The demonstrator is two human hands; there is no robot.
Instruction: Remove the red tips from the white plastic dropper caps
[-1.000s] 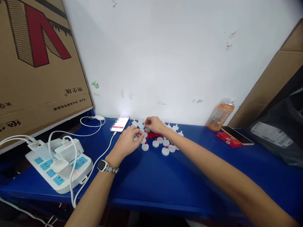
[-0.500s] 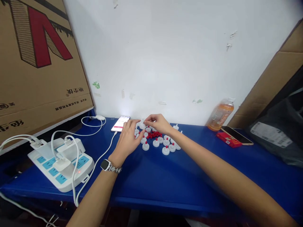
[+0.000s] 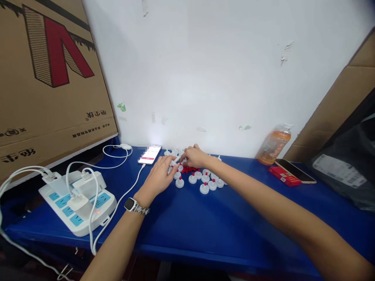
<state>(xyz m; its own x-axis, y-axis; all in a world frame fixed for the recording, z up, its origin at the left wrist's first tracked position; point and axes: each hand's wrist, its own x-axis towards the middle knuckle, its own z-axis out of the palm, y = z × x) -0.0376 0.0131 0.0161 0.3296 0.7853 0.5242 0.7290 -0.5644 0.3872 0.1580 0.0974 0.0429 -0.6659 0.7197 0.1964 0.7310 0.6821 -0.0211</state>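
Observation:
Several small white plastic caps (image 3: 204,188), some with a red tip, lie at the back of the blue table (image 3: 205,230). A little heap of tiny red pieces (image 3: 189,169) sits among them. My left hand (image 3: 159,175), with a watch on its wrist, pinches a white cap at its fingertips. My right hand (image 3: 195,156) meets it fingertip to fingertip just above the red heap, fingers closed; whatever it pinches is too small to make out.
A lit phone (image 3: 150,154) on a white cable lies left of the caps. A white power strip (image 3: 77,201) with plugs sits at the front left. An orange drink bottle (image 3: 274,144), a red box (image 3: 283,176) and a second phone (image 3: 294,170) lie right. Cardboard boxes flank both sides.
My right hand has come down from a raised position to meet my left hand's fingertips over the red heap. The view has shifted slightly.

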